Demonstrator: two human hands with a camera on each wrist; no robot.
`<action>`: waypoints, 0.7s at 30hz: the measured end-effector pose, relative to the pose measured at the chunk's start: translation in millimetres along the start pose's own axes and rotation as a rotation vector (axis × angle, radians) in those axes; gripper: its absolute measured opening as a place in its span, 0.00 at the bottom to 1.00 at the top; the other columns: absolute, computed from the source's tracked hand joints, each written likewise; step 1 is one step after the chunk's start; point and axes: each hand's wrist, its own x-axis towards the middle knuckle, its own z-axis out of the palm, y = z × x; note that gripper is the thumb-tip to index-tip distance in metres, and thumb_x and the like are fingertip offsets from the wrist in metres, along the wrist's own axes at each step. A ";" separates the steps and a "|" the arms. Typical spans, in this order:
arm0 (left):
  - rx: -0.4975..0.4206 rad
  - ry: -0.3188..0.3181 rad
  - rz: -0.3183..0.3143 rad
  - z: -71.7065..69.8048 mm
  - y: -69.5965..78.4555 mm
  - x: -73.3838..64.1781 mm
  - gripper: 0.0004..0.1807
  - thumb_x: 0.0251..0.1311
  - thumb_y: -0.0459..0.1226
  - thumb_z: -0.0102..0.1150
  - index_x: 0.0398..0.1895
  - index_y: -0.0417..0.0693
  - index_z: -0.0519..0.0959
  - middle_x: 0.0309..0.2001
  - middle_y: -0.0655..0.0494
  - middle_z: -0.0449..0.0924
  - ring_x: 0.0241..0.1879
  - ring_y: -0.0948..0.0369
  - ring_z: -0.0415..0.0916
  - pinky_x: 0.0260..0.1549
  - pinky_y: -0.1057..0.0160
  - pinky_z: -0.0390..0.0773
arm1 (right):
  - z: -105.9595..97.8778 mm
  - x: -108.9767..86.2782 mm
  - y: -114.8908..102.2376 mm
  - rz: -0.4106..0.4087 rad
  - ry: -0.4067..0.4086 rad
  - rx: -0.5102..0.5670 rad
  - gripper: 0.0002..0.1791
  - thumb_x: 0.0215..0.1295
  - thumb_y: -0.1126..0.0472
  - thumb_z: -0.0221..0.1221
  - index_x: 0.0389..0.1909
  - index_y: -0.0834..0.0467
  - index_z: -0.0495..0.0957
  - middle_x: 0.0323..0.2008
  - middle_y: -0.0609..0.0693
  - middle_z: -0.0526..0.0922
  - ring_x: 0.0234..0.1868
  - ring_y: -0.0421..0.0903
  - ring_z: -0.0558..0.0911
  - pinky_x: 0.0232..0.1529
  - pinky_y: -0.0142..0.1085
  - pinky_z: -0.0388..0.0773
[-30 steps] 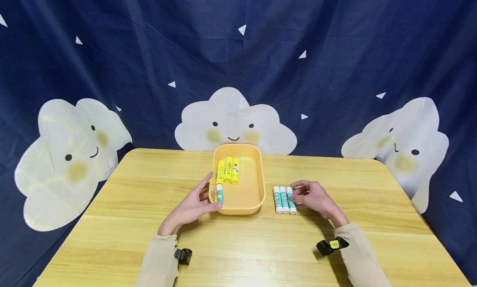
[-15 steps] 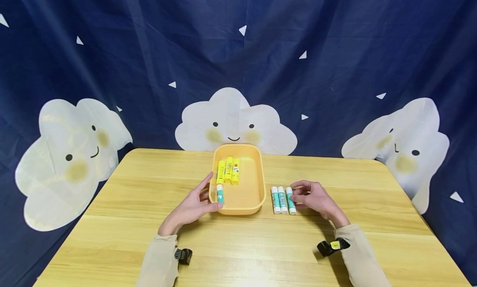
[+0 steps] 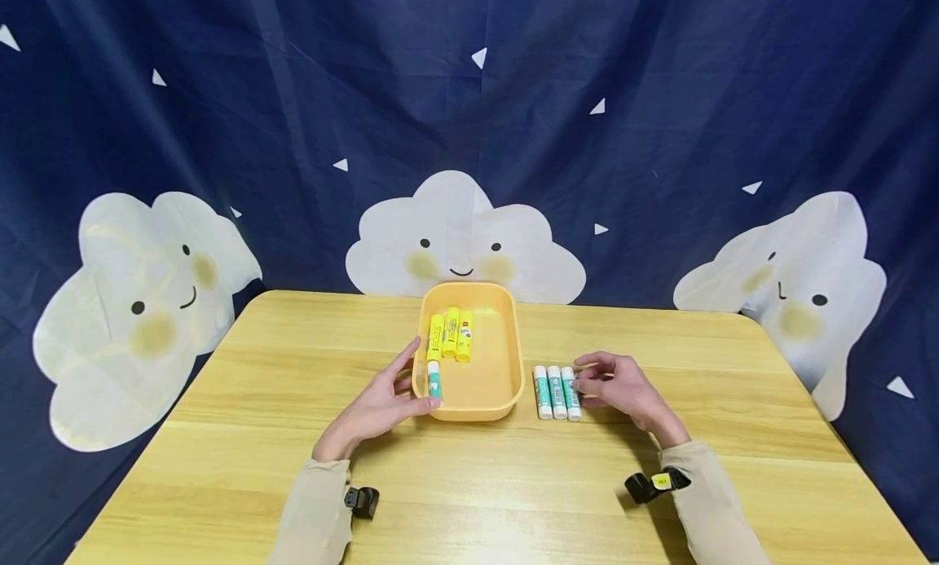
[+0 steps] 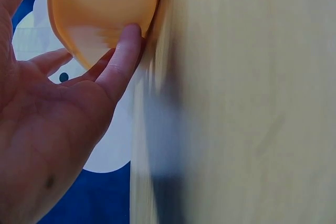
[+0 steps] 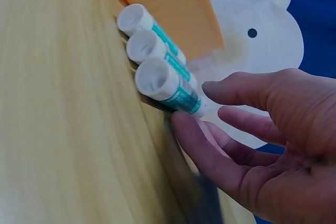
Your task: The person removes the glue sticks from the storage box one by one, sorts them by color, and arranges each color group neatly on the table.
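Observation:
Three white-and-teal glue sticks lie side by side on the table, right of a yellow-orange tray. Beside the rightmost stick is my right hand, its thumb and fingers apart and loosely bent; in the right wrist view a fingertip is at or very near that stick. My left hand rests against the tray's left side, thumb at the front left corner, fingers along the outer wall. Inside the tray are three yellow tubes, like glue sticks, and one teal glue stick in front of them.
The wooden table ends at the back against a dark blue curtain printed with white clouds. Each wrist carries a small black camera.
The two left glue sticks on the table have shifted slightly left, and the rightmost one has followed, closing the gap between them. The left hand and tray have stayed put.

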 end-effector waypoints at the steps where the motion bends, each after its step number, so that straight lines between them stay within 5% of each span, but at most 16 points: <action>1: 0.000 -0.002 0.001 -0.1 0.1 0.1 0.60 0.59 0.36 0.73 0.85 0.60 0.40 0.79 0.42 0.55 0.71 0.44 0.70 0.59 0.59 0.82 | -1.3 -0.2 -0.6 -0.009 0.006 0.000 0.25 0.67 0.68 0.64 0.63 0.71 0.72 0.47 0.64 0.80 0.42 0.48 0.85 0.45 0.44 0.89; 13: -0.001 -0.007 0.008 -1.4 0.2 1.2 0.60 0.59 0.36 0.73 0.85 0.58 0.39 0.79 0.40 0.55 0.71 0.44 0.70 0.56 0.63 0.82 | -8.9 -2.0 -22.5 -0.123 0.105 0.012 0.27 0.72 0.61 0.62 0.65 0.71 0.71 0.53 0.67 0.80 0.47 0.48 0.86 0.47 0.44 0.88; 21: 0.002 0.015 -0.004 0.7 0.6 0.7 0.60 0.58 0.36 0.74 0.85 0.60 0.42 0.79 0.42 0.55 0.70 0.45 0.70 0.58 0.60 0.83 | 2.9 -1.6 -35.2 -0.171 0.100 0.077 0.26 0.73 0.62 0.61 0.65 0.72 0.70 0.55 0.71 0.78 0.50 0.49 0.87 0.51 0.51 0.86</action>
